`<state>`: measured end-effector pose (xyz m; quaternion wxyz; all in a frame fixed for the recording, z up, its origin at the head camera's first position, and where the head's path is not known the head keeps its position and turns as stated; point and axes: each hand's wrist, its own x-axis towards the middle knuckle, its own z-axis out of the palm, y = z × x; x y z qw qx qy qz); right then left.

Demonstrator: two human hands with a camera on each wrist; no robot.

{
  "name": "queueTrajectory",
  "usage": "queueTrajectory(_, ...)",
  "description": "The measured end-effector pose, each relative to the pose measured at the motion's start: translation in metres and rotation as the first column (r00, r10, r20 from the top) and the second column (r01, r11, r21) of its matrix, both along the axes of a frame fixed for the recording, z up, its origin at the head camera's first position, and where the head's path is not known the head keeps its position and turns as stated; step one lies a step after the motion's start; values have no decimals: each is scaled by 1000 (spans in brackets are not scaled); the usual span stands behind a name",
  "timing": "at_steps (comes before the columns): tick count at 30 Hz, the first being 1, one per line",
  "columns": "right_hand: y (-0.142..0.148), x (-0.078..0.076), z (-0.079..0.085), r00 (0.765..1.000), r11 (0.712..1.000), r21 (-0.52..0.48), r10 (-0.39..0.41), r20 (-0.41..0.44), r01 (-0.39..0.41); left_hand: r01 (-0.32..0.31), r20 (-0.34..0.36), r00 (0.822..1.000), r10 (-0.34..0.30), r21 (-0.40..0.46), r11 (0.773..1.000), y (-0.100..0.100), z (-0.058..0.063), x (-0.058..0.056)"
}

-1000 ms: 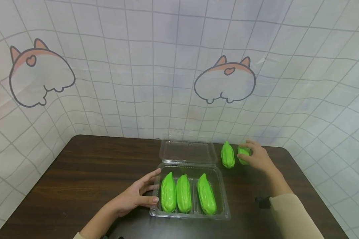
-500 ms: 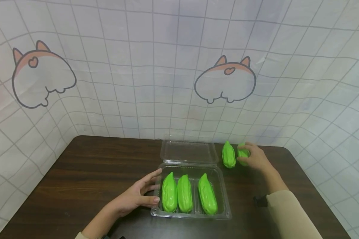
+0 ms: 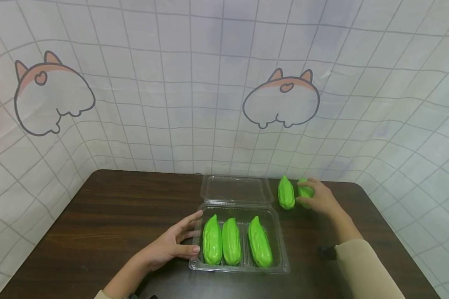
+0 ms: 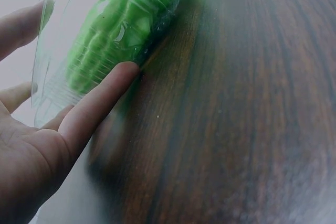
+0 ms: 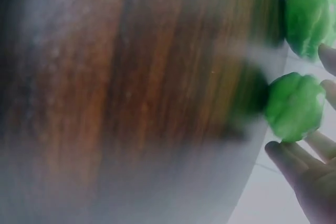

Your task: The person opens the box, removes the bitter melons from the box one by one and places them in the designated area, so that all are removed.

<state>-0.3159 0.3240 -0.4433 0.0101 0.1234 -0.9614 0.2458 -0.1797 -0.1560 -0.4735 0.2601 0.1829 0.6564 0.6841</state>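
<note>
My right hand [image 3: 323,200] grips a green bitter melon [image 3: 305,192] at the back right of the table, thumb on its near side and fingers beyond it. The right wrist view shows fingers on both sides of that bitter melon's rounded end [image 5: 294,107]. A second bitter melon [image 3: 286,193] lies just to its left. With relaxed fingers, my left hand [image 3: 169,246] touches the left wall of a clear plastic clamshell box [image 3: 243,269]. Inside are three bitter melons, one on the left [image 3: 212,241], one in the middle [image 3: 231,242] and one on the right [image 3: 260,243].
The box's clear lid [image 3: 235,191] lies folded back behind it, toward the wall. Everything stands on a dark wood-grain table [image 3: 108,216]. A white gridded cloth [image 3: 209,104] with cartoon drawings hangs behind the table's far edge.
</note>
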Motion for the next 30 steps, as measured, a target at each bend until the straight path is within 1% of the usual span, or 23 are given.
queueTrajectory(7, 3, 4, 8, 999, 1000, -5, -14, -38, 14, 3, -2, 1000, -3, 3, 1000, 0, -1, -1)
queueTrajectory(13, -1, 13, 19, 997, 1000, -11, -22, -76, 21, 3, -3, 1000, -3, 4, 1000, 0, -1, -1)
queueTrajectory(22, -22, 35, 36, 992, 1000, -23, -17, -126, 14, 2, -3, 1000, -2, 0, 1000, 0, -1, 1)
queueTrajectory(30, -46, 58, 54, 983, 997, -71, 21, -184, -35, 1, -11, 1000, -1, -1, 1000, 0, 0, 0)
